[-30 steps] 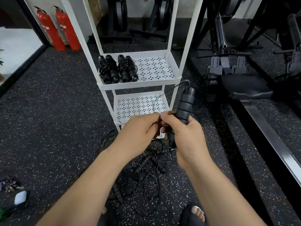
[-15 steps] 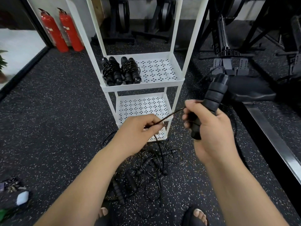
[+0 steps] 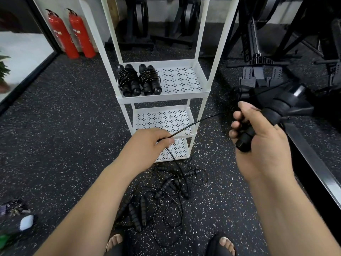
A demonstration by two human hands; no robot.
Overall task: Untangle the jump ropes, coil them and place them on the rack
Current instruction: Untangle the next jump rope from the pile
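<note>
My right hand [image 3: 258, 137] grips black jump rope handles [image 3: 276, 111], which point up and to the right. A thin black cord [image 3: 199, 121] runs taut from them to my left hand [image 3: 149, 143], which pinches it in front of the white rack [image 3: 162, 97]. From my left hand the cord drops to a tangled pile of black ropes and handles [image 3: 166, 193] on the floor by my feet. Two coiled ropes [image 3: 138, 80] lie side by side on the left of the rack's upper visible shelf.
Two red fire extinguishers [image 3: 70, 36] stand at the back left. Dark gym machines [image 3: 267, 58] fill the back and right, with a metal rail [image 3: 313, 165] along the right. Small items and a white case [image 3: 25, 222] lie on the floor at lower left.
My hands, together a second ago, have drawn apart. The right hand moved right with the handles, stretching the cord out through my left hand's fingers.
</note>
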